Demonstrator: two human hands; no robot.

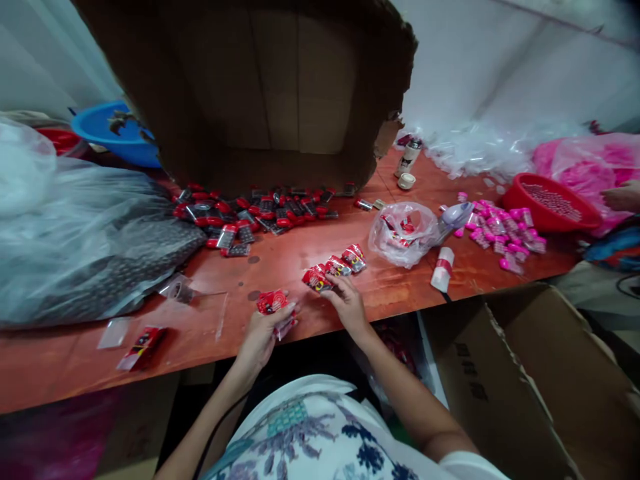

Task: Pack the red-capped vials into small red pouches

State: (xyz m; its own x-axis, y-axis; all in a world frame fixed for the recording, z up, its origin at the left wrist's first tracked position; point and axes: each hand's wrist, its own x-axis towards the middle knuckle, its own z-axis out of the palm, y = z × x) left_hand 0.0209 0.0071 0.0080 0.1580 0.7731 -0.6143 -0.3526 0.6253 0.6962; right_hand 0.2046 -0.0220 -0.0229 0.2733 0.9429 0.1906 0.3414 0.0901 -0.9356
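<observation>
My left hand (pixel 265 331) is closed around a small red printed packet (pixel 273 302) with clear plastic showing below it. My right hand (pixel 349 303) pinches the nearest red packet (pixel 316 276) of a short row on the table. Beyond it in that row lie a second packet (pixel 339 265) and a third (pixel 355 257), slanting away to the right. A heap of small clear containers with red caps and dark contents (pixel 265 208) lies behind, at the mouth of a big cardboard box (pixel 280 80). Left of my hands is a stack of flat red wrappers (pixel 143 348).
The table (pixel 295 307) also bears a large plastic bag of dark beads (pixel 100 247), a clear bag with red packets (pixel 404 233), a white roll (pixel 443 269), pink containers (pixel 505 233) and a red basin (pixel 550 203). An open carton (pixel 475 373) stands below. Another person's hand (pixel 623 196) shows right.
</observation>
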